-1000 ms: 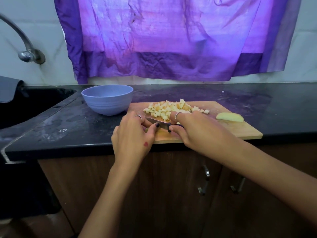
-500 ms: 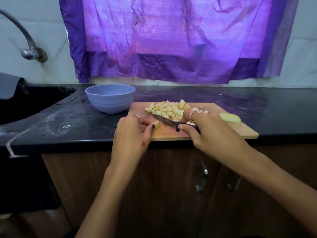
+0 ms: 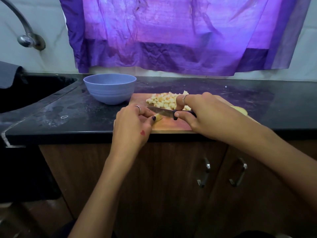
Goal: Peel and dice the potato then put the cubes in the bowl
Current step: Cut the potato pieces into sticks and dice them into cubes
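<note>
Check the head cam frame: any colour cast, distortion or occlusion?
Head view: purple curtain backlit, casting a violet tint on the cutting board; wide-angle bend at the tap; right hand hides most of the potato piece.

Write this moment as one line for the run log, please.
dicing | right hand grips knife | left hand pinches potato piece | cubes on board | bowl beside

Bowl (image 3: pixel 109 89) left of board (image 3: pixel 171 125); cubes (image 3: pixel 164 100) on it, seemingly heaped.
</note>
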The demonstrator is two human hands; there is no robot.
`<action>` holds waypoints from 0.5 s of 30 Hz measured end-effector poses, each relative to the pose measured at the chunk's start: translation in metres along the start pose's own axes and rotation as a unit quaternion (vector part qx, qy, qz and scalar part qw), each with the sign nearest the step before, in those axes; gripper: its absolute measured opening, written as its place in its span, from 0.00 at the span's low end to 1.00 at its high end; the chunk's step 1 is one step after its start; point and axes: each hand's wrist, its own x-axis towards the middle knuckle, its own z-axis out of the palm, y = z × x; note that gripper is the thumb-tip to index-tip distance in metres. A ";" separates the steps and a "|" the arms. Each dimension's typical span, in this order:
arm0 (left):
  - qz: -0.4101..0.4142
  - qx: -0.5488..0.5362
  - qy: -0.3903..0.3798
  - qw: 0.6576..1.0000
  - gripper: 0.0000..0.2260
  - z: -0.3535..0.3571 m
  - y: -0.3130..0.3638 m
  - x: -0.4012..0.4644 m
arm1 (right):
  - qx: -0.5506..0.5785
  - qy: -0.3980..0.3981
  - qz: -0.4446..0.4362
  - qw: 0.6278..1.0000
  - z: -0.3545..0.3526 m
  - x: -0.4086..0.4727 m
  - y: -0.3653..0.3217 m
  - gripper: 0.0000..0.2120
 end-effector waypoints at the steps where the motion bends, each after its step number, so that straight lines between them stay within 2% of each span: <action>1: -0.002 -0.004 0.001 1.000 0.07 0.000 0.001 -0.001 | -0.003 -0.001 -0.002 1.000 0.002 0.003 -0.002 0.05; 7: 0.002 0.009 0.028 1.000 0.13 0.004 0.004 -0.007 | -0.008 0.003 -0.028 1.000 0.016 -0.001 -0.006 0.04; 15: 0.003 0.021 0.036 0.999 0.07 0.004 0.004 -0.005 | -0.030 -0.006 -0.022 0.999 0.015 -0.015 -0.003 0.03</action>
